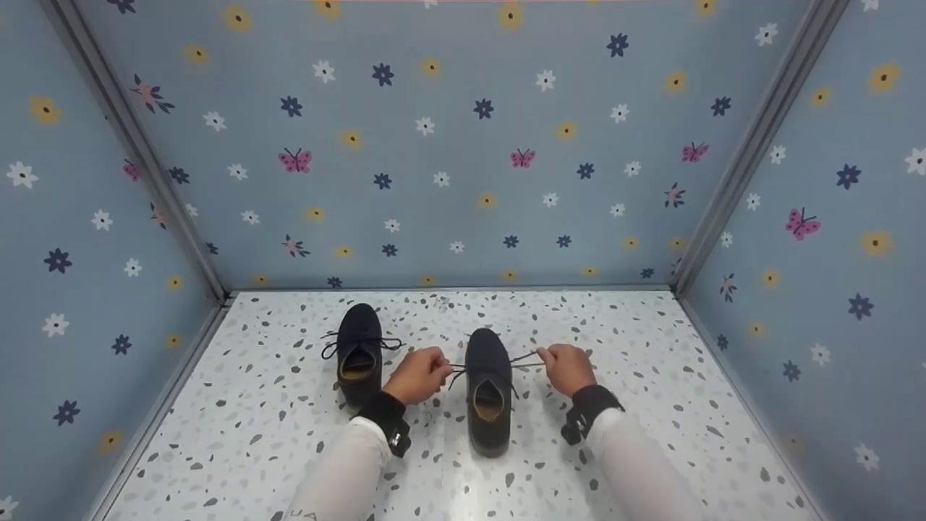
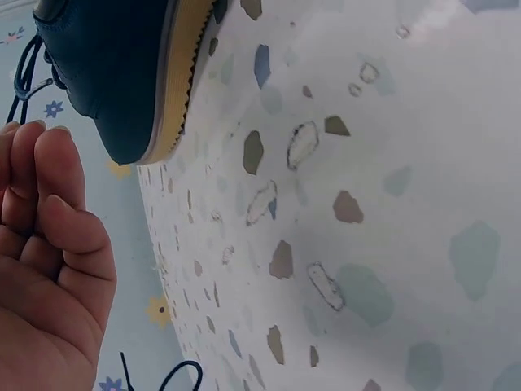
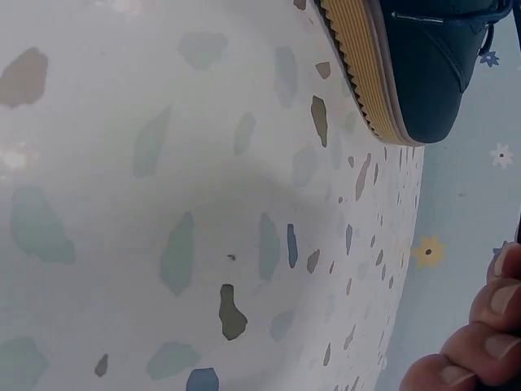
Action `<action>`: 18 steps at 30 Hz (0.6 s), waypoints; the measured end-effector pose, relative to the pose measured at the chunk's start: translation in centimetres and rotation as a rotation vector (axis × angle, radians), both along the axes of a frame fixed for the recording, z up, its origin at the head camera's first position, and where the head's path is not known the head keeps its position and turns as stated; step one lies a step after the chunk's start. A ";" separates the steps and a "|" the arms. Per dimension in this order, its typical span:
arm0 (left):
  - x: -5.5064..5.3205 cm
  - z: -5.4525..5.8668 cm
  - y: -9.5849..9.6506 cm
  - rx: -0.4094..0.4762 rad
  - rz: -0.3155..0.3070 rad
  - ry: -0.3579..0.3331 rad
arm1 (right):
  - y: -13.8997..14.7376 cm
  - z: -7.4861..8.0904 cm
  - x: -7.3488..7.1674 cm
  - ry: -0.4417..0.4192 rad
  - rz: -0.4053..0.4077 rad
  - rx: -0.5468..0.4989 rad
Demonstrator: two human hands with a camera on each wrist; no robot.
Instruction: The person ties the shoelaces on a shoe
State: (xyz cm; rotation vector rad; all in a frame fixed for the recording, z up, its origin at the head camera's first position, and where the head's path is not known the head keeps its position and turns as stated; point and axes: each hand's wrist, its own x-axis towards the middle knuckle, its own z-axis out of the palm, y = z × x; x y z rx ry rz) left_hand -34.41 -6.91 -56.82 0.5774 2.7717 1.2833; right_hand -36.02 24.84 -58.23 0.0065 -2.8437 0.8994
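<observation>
A dark shoe (image 1: 488, 354) with a tan inner lining stands between the two hands, toe pointing away. My left hand (image 1: 422, 375) pinches a lace loop (image 1: 458, 367) drawn out to the shoe's left. On the other side my right hand (image 1: 568, 369) pinches the opposite loop (image 1: 527, 361), so the bow is stretched both ways. Loose lace ends hang over the shoe's sides. In the left wrist view the curled fingers (image 2: 59, 171) meet the dark lace (image 2: 26, 81). The right wrist view shows only some fingertips (image 3: 488, 334) near the shoe (image 3: 427, 77), and their hold is cut off.
A second dark shoe (image 1: 359, 336), its laces tied in a bow, stands left of the left hand. The speckled white floor (image 1: 275, 405) is bounded by blue flowered panels at the back (image 1: 448, 159), left (image 1: 79, 217) and right (image 1: 825, 253), joined by grey metal strips.
</observation>
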 end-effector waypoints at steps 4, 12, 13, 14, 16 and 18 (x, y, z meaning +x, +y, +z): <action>-0.1 -0.4 -0.3 0.004 0.001 0.004 | -0.1 -0.2 0.0 -0.015 -0.009 0.010; -0.1 -1.0 -0.7 0.003 0.008 0.011 | -0.2 -0.7 0.1 -0.017 -0.008 0.010; -0.1 -1.0 -0.8 0.003 0.006 0.011 | -0.1 -0.8 0.1 -0.021 -0.010 0.010; -0.1 -1.1 -0.8 0.004 0.003 0.010 | -0.1 -0.9 0.1 -0.024 -0.012 0.012; -0.1 -1.3 -0.9 0.001 0.003 0.007 | 0.0 -1.0 0.2 -0.033 -0.016 0.015; 0.0 -1.3 -0.9 0.009 -0.001 0.015 | 0.0 -1.2 0.2 -0.039 -0.020 0.016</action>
